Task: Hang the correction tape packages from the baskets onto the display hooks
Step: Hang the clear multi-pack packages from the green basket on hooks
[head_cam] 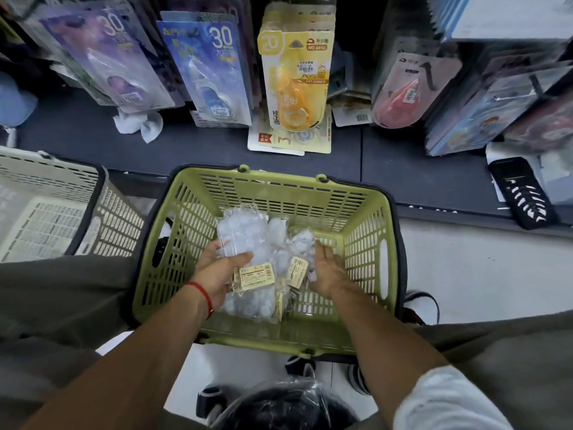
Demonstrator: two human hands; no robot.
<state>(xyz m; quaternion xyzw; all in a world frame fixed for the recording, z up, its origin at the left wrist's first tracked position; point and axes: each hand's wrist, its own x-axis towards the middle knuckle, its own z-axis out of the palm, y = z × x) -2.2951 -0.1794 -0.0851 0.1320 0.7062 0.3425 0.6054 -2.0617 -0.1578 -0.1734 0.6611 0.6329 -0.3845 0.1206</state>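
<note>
Both hands are inside the green basket (366, 243), which stands on the floor in front of a dark shelf (403, 156).

Left hand (217, 274): fingers and thumb are curled round a clear bag of packages (245, 231) that carries a yellow label (255, 276). The bag lies across the palm, with the thumb on top. A red string (201, 294) circles the left wrist.

Right hand (325, 268): palm down on the pile of clear packages (297, 243) in the basket. The fingers are buried in the plastic; whether they grip anything cannot be determined.

The remaining clear packages lie in the middle of the basket floor, between the 2 hands.

A cream basket (46, 187) sits just beside the green basket, on the left.

Above the shelf, carded correction tape hangs in rows: a purple package (108, 57) marked 30, a blue package (214, 69) marked 30, a yellow package (294, 76) marked 20, and a pink package (406, 88).

A crumpled white paper (138, 124) lies on the shelf beneath the purple package.
</note>
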